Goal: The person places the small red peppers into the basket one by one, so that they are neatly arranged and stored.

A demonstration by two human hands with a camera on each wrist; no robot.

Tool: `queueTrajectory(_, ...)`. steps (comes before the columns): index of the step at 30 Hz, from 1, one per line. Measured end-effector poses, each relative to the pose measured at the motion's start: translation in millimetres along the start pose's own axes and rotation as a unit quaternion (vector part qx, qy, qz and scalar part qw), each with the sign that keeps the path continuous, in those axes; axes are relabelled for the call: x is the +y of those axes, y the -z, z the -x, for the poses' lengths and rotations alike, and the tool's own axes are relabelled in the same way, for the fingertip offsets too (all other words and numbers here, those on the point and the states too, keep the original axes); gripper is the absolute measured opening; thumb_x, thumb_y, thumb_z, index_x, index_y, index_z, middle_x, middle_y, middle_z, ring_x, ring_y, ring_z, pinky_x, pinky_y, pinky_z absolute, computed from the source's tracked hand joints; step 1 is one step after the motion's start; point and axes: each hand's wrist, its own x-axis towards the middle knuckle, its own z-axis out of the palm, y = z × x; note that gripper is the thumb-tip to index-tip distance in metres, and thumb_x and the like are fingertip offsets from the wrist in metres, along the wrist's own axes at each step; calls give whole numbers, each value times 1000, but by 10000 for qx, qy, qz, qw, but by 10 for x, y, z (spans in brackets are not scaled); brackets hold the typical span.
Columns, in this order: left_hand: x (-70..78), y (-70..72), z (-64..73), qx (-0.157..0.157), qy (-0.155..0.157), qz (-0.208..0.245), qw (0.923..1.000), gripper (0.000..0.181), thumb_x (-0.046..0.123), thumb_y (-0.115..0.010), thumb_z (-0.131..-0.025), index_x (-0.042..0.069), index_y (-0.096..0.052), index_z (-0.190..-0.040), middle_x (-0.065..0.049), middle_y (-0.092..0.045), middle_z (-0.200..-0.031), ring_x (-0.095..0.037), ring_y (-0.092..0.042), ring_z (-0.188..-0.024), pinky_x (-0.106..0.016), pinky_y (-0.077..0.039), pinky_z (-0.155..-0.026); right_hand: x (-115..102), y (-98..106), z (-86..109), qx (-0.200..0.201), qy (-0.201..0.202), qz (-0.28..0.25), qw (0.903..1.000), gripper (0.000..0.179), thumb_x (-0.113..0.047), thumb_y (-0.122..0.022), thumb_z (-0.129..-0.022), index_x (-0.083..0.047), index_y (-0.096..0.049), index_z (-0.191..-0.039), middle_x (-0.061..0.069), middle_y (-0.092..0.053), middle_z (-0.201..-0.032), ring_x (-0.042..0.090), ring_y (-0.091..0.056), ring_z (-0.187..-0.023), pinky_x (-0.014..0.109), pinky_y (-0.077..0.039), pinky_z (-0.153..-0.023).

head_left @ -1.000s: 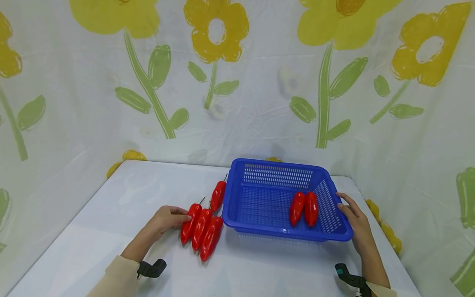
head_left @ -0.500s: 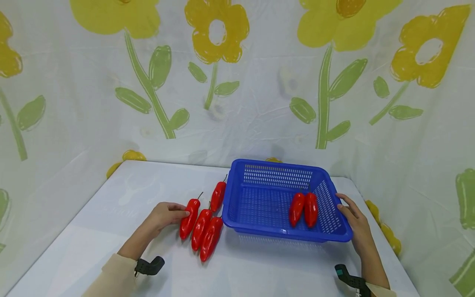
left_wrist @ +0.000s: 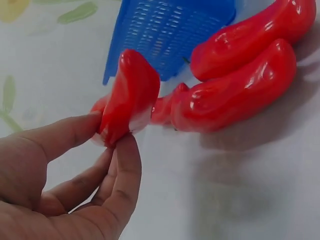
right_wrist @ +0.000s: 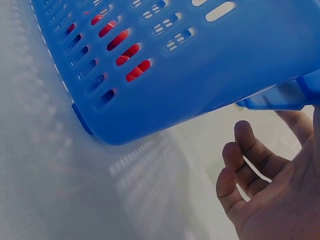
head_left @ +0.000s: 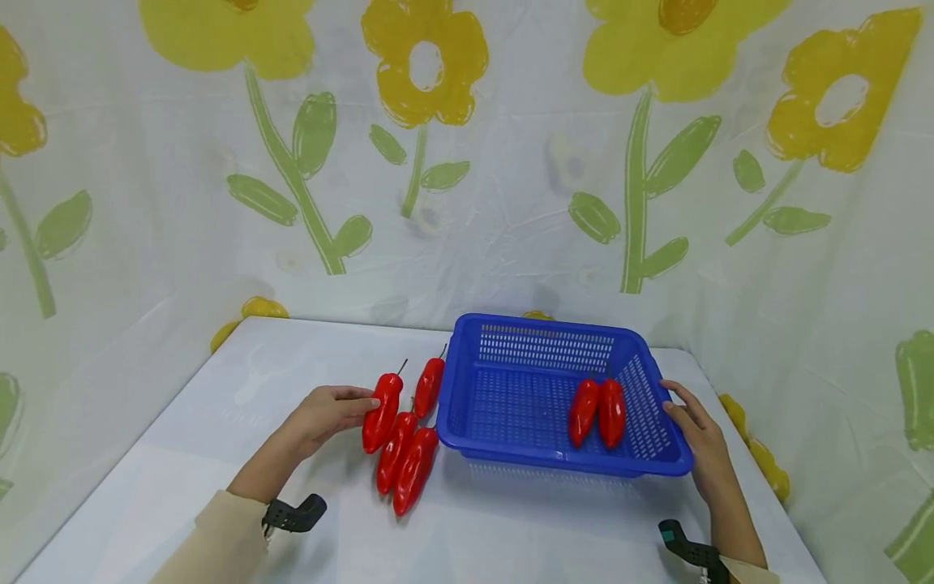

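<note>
My left hand (head_left: pixel 330 415) pinches a red pepper (head_left: pixel 383 418) between thumb and fingertips, its dark stem pointing away. In the left wrist view that pepper (left_wrist: pixel 131 95) appears raised off the table. Close by on its right lie two more red peppers (head_left: pixel 416 472), with another pepper (head_left: pixel 429 386) behind them against the basket's left side. The blue plastic basket (head_left: pixel 547 459) has two red peppers (head_left: pixel 611 414) side by side at its right. My right hand (head_left: pixel 704 442) holds the basket's right rim with thumb and forefinger; the other fingers (right_wrist: pixel 245 135) curl loosely below the rim.
A white table (head_left: pixel 292 365) lies under everything. Behind it and at both sides hangs a white curtain (head_left: pixel 503 195) with printed yellow flowers. Each wrist wears a black strap with a small device (head_left: pixel 295 514).
The left hand has drawn its pepper up from beside the other peppers, first leftward, then away and slightly right. The right hand and the basket stay in place.
</note>
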Motion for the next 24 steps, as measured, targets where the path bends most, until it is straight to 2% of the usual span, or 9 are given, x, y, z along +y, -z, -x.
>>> queueTrajectory(4, 49, -16, -10, 9, -114, 86, 9999, 56, 27, -77, -89, -6, -58, -130, -19, -64, -121, -23, -69, -97, -49, -53, -95, -13, -10, -1, 16, 13, 61, 10000, 61, -55, -46, -101, -33, -34, -156, 19, -47, -141, 17, -60, -100, 24, -58, -76)
queueTrajectory(10, 181, -46, -18, -32, -211, 92, 9997, 54, 26, -76, -90, -4, -57, -131, -18, -64, -122, -24, -68, -100, -50, -51, -97, -15, -7, 13, 3, 12, 13, 10000, 60, -54, -46, -101, -33, -34, -156, 19, -47, -141, 12, -61, -96, 23, -57, -76)
queueTrajectory(18, 336, -124, -26, -3, -273, 152, 9995, 56, 27, -77, -89, -2, -58, -132, -18, -62, -126, -25, -68, -103, -48, -51, -98, -20, 1, 7, 16, -16, 39, 10000, 60, -54, -46, -102, -33, -34, -156, 19, -47, -140, 14, -61, -97, 23, -58, -76)
queueTrajectory(24, 474, -184, -45, -180, -355, 206, 9990, 51, 24, -75, -91, -3, -58, -131, -19, -63, -124, -27, -67, -106, -46, -53, -96, -18, 0, 12, 19, 7, 63, 10000, 60, -54, -46, -102, -33, -34, -156, 19, -47, -140, 15, -60, -98, 23, -57, -76)
